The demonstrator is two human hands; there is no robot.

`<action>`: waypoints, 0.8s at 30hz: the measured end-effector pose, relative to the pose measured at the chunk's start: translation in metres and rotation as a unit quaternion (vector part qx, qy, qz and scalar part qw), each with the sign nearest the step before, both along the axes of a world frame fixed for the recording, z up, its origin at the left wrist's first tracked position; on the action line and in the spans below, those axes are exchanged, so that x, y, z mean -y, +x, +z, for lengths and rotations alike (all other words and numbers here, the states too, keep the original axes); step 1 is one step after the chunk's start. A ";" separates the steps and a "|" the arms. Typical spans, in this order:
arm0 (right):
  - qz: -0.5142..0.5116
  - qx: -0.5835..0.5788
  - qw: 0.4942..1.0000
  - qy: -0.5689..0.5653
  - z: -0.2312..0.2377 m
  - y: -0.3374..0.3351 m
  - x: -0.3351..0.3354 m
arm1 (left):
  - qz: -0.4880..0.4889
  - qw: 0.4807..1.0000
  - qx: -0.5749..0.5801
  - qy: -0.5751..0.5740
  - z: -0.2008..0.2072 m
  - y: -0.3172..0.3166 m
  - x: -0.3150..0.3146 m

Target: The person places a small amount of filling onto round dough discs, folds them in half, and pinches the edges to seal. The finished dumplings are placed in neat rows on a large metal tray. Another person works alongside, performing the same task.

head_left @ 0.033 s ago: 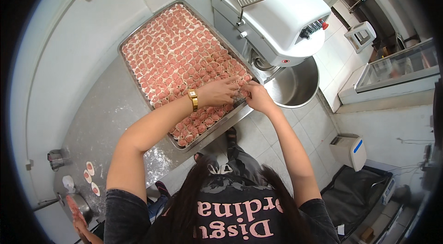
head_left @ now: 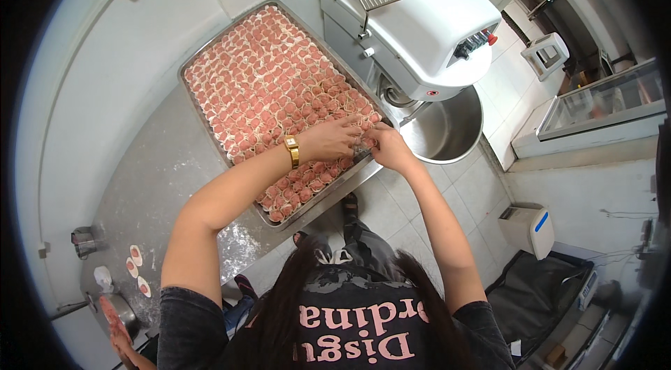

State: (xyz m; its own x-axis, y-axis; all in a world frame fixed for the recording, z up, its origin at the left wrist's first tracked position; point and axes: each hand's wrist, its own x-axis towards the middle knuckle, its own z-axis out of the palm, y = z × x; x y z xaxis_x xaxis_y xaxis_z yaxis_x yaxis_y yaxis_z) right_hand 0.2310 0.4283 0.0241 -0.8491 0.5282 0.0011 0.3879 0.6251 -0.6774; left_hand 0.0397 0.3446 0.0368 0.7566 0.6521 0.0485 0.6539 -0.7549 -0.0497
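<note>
A large metal tray point(head_left: 203, 115) on the steel table is packed with small open-topped meat dumplings point(head_left: 258, 83), pink filling in pale wrappers. My left hand point(head_left: 338, 139), with a gold watch point(head_left: 292, 151) on its wrist, lies across the dumplings near the tray's right corner. Its fingers are stretched out and slightly apart, their tips touching the dumplings. Right beside them, my right hand point(head_left: 389, 147) reaches in over the tray's edge. Its fingers are curled closed on a dumpling at the corner, which they partly hide.
Behind the tray's right side stands a white dough mixer point(head_left: 419, 20) with a steel bowl point(head_left: 447, 132). Several filled wrappers point(head_left: 136, 254) lie on the floured table point(head_left: 154, 174) at left. Another person's hand point(head_left: 120, 335) is by a metal bowl point(head_left: 124, 310) at lower left.
</note>
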 end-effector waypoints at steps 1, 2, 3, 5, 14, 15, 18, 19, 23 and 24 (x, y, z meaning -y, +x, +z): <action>0.008 0.011 1.000 -0.006 0.000 -0.001 0.001 | 0.008 1.000 0.012 0.004 -0.001 -0.001 0.000; 0.009 0.026 1.000 -0.010 0.001 -0.003 0.001 | 0.012 1.000 0.001 0.011 -0.001 -0.001 0.001; 0.013 0.028 0.999 -0.011 0.001 -0.005 0.001 | 0.019 1.000 -0.010 0.018 -0.002 0.000 0.000; 0.027 0.018 0.999 0.011 0.001 -0.010 -0.005 | 0.037 0.999 -0.029 0.015 -0.002 -0.001 -0.005; 0.073 0.065 0.995 0.029 -0.002 -0.014 -0.006 | 0.098 0.992 0.018 -0.074 0.024 -0.007 -0.001; 0.070 0.094 0.993 0.027 -0.002 -0.016 -0.004 | 0.114 0.990 0.031 -0.074 0.029 -0.009 0.001; 0.070 0.164 0.983 0.031 -0.002 -0.020 -0.001 | 0.161 0.982 0.086 -0.051 0.042 -0.019 0.007; 0.074 0.172 0.982 0.040 -0.001 -0.021 0.000 | 0.177 0.978 0.107 -0.041 0.046 -0.023 0.011; 0.060 0.102 0.993 0.027 0.003 -0.020 0.000 | 0.265 0.950 0.166 -0.023 0.057 -0.044 0.037; 0.058 0.113 0.992 0.016 0.005 -0.020 -0.003 | 0.286 0.941 0.180 -0.015 0.058 -0.050 0.047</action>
State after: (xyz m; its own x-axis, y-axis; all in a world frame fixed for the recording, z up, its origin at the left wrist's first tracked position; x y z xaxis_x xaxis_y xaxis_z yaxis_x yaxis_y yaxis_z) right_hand 0.2106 0.4309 0.0289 -0.8842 0.4305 -0.1814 0.4526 0.6933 -0.5608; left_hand -0.0103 0.2973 0.0948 0.2203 0.9525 0.2103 0.9240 -0.2728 0.2678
